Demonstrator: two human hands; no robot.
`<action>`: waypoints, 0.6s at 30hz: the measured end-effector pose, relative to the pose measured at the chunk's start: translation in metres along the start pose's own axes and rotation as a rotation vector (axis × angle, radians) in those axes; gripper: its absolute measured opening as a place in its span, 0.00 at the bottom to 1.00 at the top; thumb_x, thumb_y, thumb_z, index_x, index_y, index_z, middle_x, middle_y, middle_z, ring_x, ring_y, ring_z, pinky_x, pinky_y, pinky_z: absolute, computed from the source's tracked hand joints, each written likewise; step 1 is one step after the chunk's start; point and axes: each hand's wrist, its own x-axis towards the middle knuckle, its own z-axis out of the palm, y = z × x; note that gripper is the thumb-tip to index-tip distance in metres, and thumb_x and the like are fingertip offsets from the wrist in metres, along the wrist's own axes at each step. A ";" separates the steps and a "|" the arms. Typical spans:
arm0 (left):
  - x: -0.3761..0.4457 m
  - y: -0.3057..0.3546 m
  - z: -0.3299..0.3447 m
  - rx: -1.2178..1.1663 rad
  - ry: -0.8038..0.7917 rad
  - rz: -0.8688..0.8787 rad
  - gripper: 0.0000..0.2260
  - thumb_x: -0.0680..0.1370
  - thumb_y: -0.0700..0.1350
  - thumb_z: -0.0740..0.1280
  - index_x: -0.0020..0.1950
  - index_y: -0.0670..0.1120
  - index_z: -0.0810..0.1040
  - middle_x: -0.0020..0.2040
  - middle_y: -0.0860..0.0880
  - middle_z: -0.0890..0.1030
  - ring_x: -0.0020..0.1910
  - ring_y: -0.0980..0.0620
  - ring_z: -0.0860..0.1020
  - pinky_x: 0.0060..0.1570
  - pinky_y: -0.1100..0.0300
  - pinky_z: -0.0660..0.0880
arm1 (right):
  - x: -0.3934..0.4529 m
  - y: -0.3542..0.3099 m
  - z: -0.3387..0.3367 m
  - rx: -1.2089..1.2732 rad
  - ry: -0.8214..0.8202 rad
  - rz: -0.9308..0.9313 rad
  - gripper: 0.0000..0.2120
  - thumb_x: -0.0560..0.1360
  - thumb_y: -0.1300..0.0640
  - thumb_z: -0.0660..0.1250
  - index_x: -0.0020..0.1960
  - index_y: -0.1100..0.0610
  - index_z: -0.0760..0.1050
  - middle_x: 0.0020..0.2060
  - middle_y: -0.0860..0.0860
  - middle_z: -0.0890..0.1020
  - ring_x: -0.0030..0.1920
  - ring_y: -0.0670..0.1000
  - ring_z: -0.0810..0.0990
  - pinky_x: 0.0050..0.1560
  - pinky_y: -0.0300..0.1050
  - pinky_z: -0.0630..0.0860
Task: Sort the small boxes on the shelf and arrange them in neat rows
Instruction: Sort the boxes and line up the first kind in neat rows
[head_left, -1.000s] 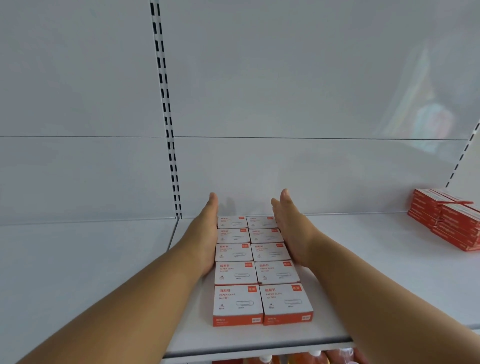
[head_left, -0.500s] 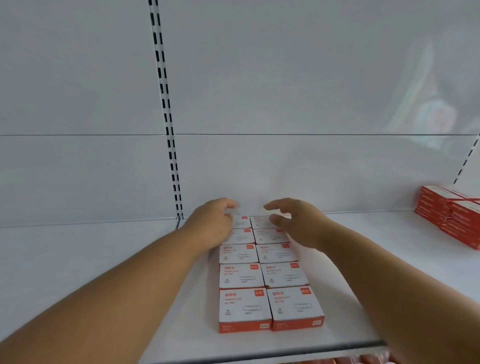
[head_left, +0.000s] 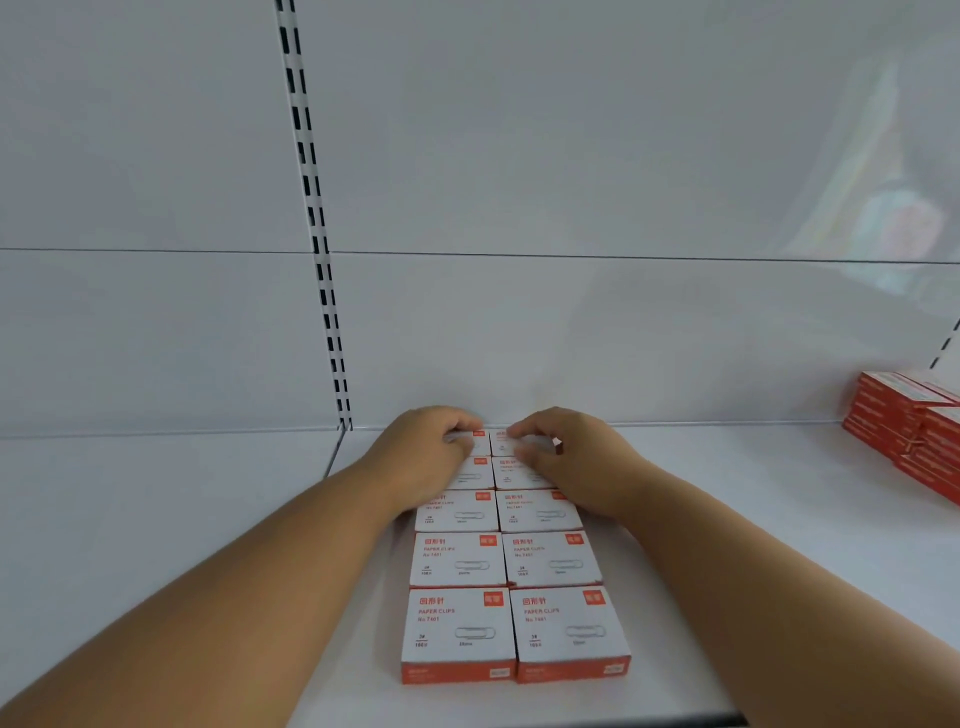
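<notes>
A white metal back panel (head_left: 571, 156) fills most of the view, split by a thin horizontal seam about halfway up. A slotted upright (head_left: 317, 228) with paired black slots runs down the panel left of centre and meets the shelf (head_left: 156, 509), a flat white surface stretching across the whole width. A narrow joint runs forward from the foot of the upright, dividing the shelf into two sections. A second slotted upright (head_left: 946, 345) shows at the far right edge. The light is soft and even, and a faint coloured reflection (head_left: 893, 218) lies on the glossy panel at upper right.
</notes>
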 end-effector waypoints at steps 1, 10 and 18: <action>0.000 0.000 0.000 -0.003 -0.002 -0.002 0.11 0.82 0.46 0.62 0.62 0.53 0.80 0.56 0.54 0.81 0.52 0.56 0.79 0.44 0.67 0.73 | 0.000 0.000 0.000 -0.004 0.002 -0.005 0.12 0.78 0.47 0.64 0.61 0.46 0.78 0.58 0.42 0.78 0.52 0.43 0.74 0.54 0.39 0.71; 0.003 -0.001 0.000 0.000 -0.021 -0.017 0.12 0.83 0.46 0.61 0.63 0.53 0.79 0.57 0.54 0.80 0.51 0.58 0.79 0.44 0.66 0.74 | 0.002 0.004 0.001 0.018 0.003 0.031 0.14 0.78 0.46 0.64 0.62 0.45 0.78 0.58 0.42 0.79 0.54 0.44 0.76 0.54 0.39 0.71; -0.004 -0.024 -0.028 0.429 0.136 -0.145 0.12 0.82 0.50 0.56 0.44 0.49 0.75 0.44 0.49 0.79 0.44 0.48 0.77 0.40 0.56 0.71 | 0.004 0.012 -0.018 -0.072 0.096 0.225 0.17 0.80 0.46 0.57 0.47 0.58 0.76 0.42 0.53 0.82 0.44 0.55 0.79 0.45 0.48 0.75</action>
